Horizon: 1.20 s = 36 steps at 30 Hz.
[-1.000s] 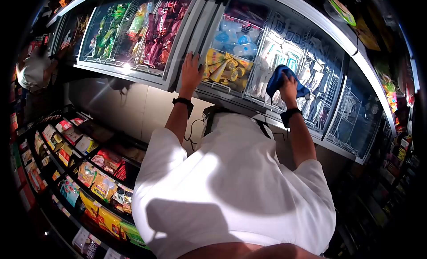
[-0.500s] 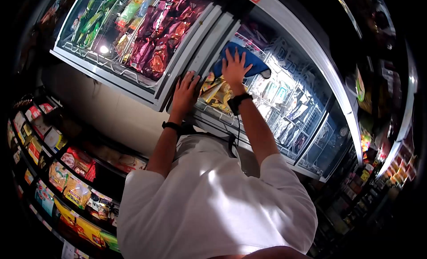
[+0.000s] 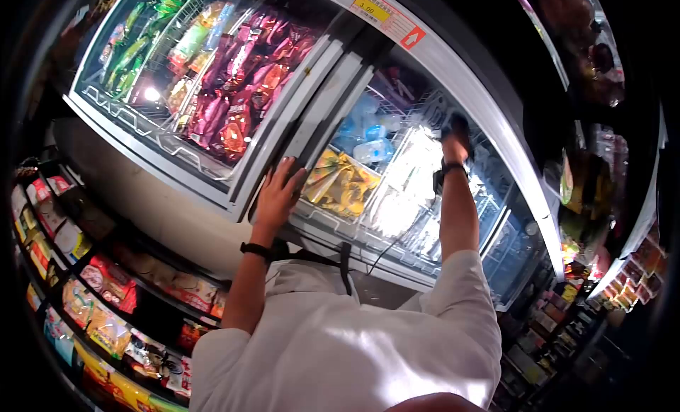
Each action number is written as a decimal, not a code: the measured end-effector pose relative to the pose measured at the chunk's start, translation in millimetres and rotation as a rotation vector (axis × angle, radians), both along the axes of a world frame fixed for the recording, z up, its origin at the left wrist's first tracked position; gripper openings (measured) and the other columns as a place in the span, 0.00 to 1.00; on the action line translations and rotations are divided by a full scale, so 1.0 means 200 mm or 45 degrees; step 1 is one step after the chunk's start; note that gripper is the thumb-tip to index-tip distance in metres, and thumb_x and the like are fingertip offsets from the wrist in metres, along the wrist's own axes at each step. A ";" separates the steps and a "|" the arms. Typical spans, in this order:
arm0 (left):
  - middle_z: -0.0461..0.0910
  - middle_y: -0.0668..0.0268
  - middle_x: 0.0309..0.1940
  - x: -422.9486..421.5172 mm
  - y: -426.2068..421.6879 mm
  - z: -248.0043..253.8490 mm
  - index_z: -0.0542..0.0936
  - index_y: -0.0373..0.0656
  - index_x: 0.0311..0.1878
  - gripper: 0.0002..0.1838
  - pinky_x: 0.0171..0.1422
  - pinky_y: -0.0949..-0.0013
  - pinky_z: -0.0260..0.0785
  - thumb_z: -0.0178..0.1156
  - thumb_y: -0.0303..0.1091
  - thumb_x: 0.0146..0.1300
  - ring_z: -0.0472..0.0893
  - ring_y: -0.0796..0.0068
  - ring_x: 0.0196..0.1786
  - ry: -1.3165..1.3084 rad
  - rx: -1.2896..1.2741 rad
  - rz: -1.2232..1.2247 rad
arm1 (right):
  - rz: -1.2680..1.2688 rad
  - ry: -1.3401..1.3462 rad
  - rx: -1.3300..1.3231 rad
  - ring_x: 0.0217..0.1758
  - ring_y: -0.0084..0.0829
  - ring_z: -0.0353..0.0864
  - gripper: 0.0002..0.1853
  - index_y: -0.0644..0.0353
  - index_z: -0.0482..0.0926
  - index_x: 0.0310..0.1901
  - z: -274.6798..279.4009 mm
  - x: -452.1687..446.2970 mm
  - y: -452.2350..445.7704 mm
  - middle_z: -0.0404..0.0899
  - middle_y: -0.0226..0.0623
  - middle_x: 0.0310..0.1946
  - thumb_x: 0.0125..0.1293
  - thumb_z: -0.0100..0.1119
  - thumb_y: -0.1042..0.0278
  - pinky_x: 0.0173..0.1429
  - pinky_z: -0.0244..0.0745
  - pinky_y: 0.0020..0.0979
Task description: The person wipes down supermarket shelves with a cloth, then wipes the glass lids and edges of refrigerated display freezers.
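My left hand [image 3: 277,194] lies with its fingers stretched out on the grey frame [image 3: 301,139] where the freezer's sliding glass lids meet. Over the right glass lid [image 3: 340,224], my right hand [image 3: 457,149] reaches toward the far edge. A dark shape [image 3: 458,126] covers its fingers; it may be the cloth, but shadow and glare hide how it is held. Beneath the glass are yellow packets [image 3: 338,185], blue-and-white packs [image 3: 373,149] and white wire baskets, partly washed out by a bright reflection.
The left freezer compartment holds red packets [image 3: 237,107] and green packets [image 3: 142,54]. A price label [image 3: 375,8] sits on the freezer's far rim. Shelves of bagged goods [image 3: 106,284] stand at lower left, and hanging packets [image 3: 630,270] are at the right.
My right hand has moved right and away across the glass from where it lay spread on a blue cloth. That spot now shows bare glass. My left hand stays on the frame; the view has shifted.
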<state>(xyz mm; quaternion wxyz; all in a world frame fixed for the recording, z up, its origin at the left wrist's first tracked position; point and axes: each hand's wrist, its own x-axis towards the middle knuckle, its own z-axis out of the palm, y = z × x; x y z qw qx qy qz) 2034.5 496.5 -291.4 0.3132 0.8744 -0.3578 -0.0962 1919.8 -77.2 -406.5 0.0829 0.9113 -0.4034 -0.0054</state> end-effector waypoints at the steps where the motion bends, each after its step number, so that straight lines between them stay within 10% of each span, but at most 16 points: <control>1: 0.66 0.60 0.70 -0.01 0.00 -0.01 0.74 0.54 0.63 0.29 0.75 0.48 0.57 0.65 0.27 0.56 0.64 0.57 0.73 0.013 -0.005 0.012 | -0.402 0.100 0.355 0.56 0.53 0.78 0.22 0.43 0.72 0.62 0.30 -0.11 0.10 0.76 0.49 0.53 0.65 0.50 0.58 0.57 0.75 0.51; 8: 0.66 0.61 0.70 -0.02 -0.01 -0.04 0.76 0.50 0.59 0.29 0.74 0.53 0.60 0.65 0.26 0.51 0.65 0.60 0.73 -0.039 -0.041 0.052 | -0.518 0.027 0.064 0.56 0.58 0.76 0.23 0.47 0.74 0.61 0.25 -0.66 0.51 0.70 0.60 0.58 0.65 0.51 0.56 0.53 0.75 0.55; 12: 0.65 0.60 0.70 -0.04 -0.02 -0.03 0.74 0.46 0.60 0.29 0.75 0.53 0.56 0.65 0.26 0.51 0.63 0.59 0.74 -0.025 -0.026 0.058 | -0.455 -0.372 0.136 0.55 0.54 0.73 0.23 0.41 0.81 0.56 0.33 0.02 0.88 0.72 0.44 0.56 0.56 0.59 0.60 0.54 0.74 0.50; 15: 0.65 0.59 0.70 -0.05 -0.05 0.00 0.74 0.46 0.61 0.29 0.74 0.52 0.57 0.64 0.25 0.52 0.63 0.57 0.74 -0.086 0.067 0.038 | 0.362 -0.266 0.191 0.57 0.58 0.71 0.23 0.41 0.78 0.59 0.44 0.57 1.04 0.70 0.50 0.57 0.61 0.56 0.63 0.55 0.74 0.52; 20: 0.65 0.55 0.70 -0.09 -0.09 0.00 0.74 0.43 0.59 0.25 0.75 0.49 0.55 0.63 0.28 0.57 0.63 0.53 0.74 -0.217 0.185 0.017 | 0.140 -0.541 0.282 0.58 0.52 0.77 0.21 0.43 0.76 0.60 0.17 0.66 0.55 0.75 0.47 0.59 0.65 0.48 0.66 0.54 0.76 0.53; 36: 0.63 0.54 0.72 -0.12 -0.09 -0.05 0.76 0.38 0.55 0.19 0.76 0.45 0.51 0.59 0.38 0.65 0.60 0.49 0.75 -0.323 0.194 -0.019 | -0.967 -0.080 0.113 0.53 0.64 0.76 0.24 0.34 0.71 0.63 0.41 -1.70 -0.01 0.65 0.50 0.59 0.64 0.55 0.57 0.52 0.78 0.54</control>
